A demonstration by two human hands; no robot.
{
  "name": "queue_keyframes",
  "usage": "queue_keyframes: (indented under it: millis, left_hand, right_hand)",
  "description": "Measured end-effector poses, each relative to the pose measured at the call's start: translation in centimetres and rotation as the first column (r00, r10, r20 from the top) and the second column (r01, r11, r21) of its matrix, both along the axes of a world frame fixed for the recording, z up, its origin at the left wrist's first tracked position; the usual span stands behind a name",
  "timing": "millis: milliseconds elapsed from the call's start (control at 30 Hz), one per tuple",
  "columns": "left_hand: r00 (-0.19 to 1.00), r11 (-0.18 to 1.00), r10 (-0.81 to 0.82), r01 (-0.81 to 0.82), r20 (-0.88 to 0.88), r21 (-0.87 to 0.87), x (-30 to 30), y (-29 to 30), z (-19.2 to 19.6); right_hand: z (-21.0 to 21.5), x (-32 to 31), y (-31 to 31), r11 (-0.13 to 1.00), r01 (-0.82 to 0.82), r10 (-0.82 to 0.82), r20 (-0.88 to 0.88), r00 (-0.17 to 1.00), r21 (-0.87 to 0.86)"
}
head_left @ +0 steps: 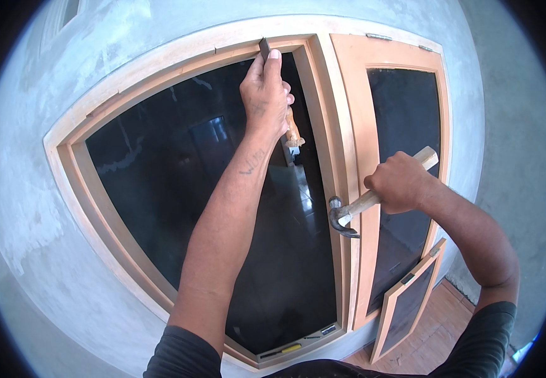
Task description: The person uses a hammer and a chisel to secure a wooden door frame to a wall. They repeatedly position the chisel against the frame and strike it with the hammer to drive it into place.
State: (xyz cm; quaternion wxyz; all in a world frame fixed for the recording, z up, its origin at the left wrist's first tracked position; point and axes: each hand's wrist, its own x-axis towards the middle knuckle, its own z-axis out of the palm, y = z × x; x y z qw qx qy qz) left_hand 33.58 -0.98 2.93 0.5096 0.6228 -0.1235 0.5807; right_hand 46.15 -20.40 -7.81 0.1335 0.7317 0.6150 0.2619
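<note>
Near the top of the wooden window frame (150, 68), my left hand (265, 97) is closed around a chisel (293, 131). Its dark flat blade sticks out above my fingers and meets the upper frame member, while the wooden handle shows below my hand; the middle is hidden by my fingers. Lower down on the right, my right hand (399, 181) grips a claw hammer (364, 203) by its wooden handle. The hammer's metal head is in front of the upright between the two window sections, apart from the chisel. Dark glass (184, 164) fills the large left section.
A narrow hinged sash (355, 94) occupies the right section, with hinges (379, 36) on top. Below it, a smaller framed panel (386, 315) leans over the tiled floor (436, 324). A yellow-handled tool (290, 348) lies on the bottom sill. Grey plastered wall (21, 208) surrounds the window.
</note>
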Motion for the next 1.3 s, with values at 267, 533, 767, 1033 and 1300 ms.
queue_keyframes:
  millis: [267, 533, 767, 1033, 1300]
  left_hand:
    - [1.000, 0.999, 0.024, -0.024, 0.013, -0.025, 0.3, 0.1, 0.0]
    - [0.999, 0.999, 0.033, -0.033, 0.039, 0.012, 0.0, 0.1, 0.3]
    - [1.000, 1.000, 0.005, -0.004, 0.008, -0.003, 0.1, -0.3, 0.2]
    - [1.000, 0.999, 0.024, -0.024, -0.002, -0.037, 0.3, -0.3, 0.5]
    - [1.000, 0.997, -0.003, 0.004, 0.012, -0.079, 0.2, -0.9, 0.4]
  right_hand:
    - [-2.3, -1.5, 1.6, 0.990, -0.079, 0.080, -0.003, 0.997, -0.113]
    - [5.0, -1.9, 4.2, 0.961, 0.045, -0.024, -0.081, 0.996, 0.274]
    - [2.6, -4.4, 1.8, 0.989, 0.022, -0.021, 0.007, 1.000, -0.148]
    - [4.0, -0.9, 1.9, 0.958, 0.094, -0.080, -0.061, 0.995, 0.271]
    - [1.8, -2.0, 0.1, 0.991, 0.094, -0.092, -0.019, 0.996, 0.096]
